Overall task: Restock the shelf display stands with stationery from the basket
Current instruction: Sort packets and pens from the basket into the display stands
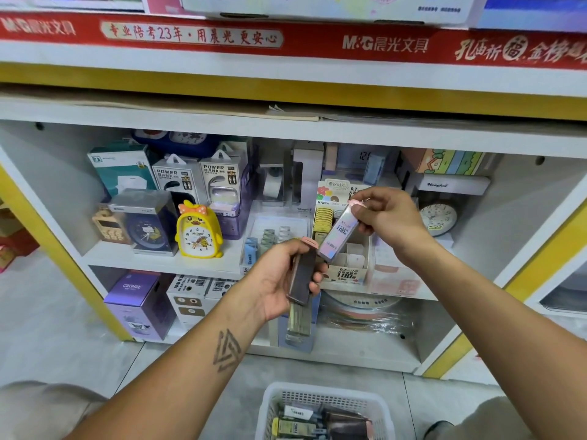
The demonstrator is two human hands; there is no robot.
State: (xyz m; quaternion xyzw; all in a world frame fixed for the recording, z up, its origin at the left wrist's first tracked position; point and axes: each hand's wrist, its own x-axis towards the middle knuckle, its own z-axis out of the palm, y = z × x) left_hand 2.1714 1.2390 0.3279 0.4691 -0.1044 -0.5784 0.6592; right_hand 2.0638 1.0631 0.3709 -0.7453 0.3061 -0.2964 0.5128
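Observation:
My left hand (279, 277) grips a bundle of dark pencil-lead cases (301, 274) with pink caps, held upright in front of the shelf. My right hand (389, 219) pinches the pink-capped top of a single pale iridescent lead case (338, 238), tilted above the cardboard display stand (346, 274) marked 0.7 and 100. That stand holds yellow cases (323, 217) at its back left and has vacant dividers in front. A white plastic basket (324, 401) with more stationery packs sits on the floor at the bottom centre.
On the shelf stand a yellow duck alarm clock (198, 230), a boxed blue clock (147, 223), power bank boxes (197, 179), a clear tray of small items (270, 236) and a white clock (440, 217). A purple box (139, 303) sits on the lower shelf. My knees frame the basket.

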